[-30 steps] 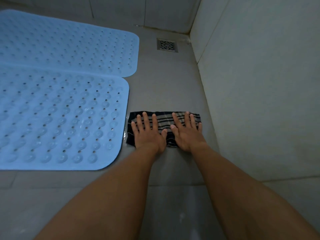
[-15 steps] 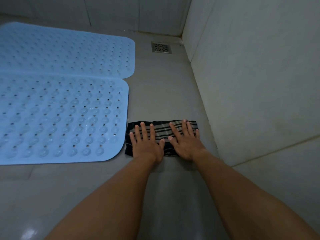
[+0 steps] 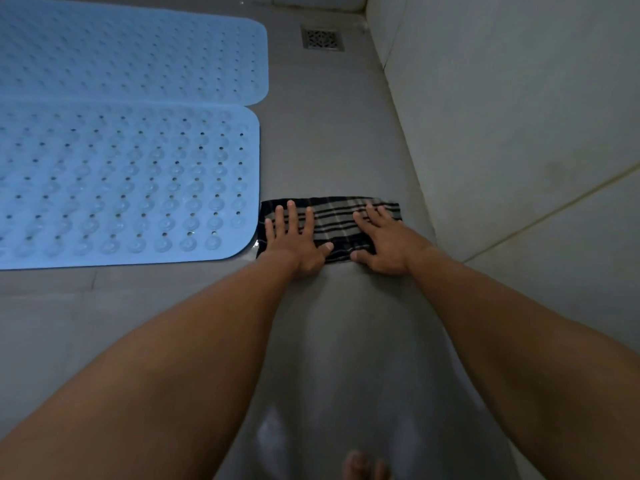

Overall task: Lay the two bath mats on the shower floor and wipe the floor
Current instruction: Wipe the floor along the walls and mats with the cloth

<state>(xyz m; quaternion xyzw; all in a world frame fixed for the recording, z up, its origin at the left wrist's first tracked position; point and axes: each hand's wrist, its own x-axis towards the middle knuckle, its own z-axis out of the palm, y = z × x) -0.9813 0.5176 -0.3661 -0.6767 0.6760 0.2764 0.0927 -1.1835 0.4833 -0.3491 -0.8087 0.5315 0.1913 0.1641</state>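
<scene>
A square metal drain grate (image 3: 322, 39) with a patterned lattice lies ahead of me, near the far corner where two walls meet. On my right rises a pale tiled wall (image 3: 519, 116), faintly mottled, with a thin grout line (image 3: 561, 206) slanting across it and another joint close to the corner. At the bottom edge I see my own bare toes (image 3: 362, 467), blurred.

No words, numbers, brands or signs could be read anywhere in view. The nearer bath mat (image 3: 121, 188) and the farther bath mat (image 3: 131, 53) bore only holes and round bumps. The cloth (image 3: 332, 220) carried only stripes, and the drain cover (image 3: 323, 39) only a cut pattern.
</scene>
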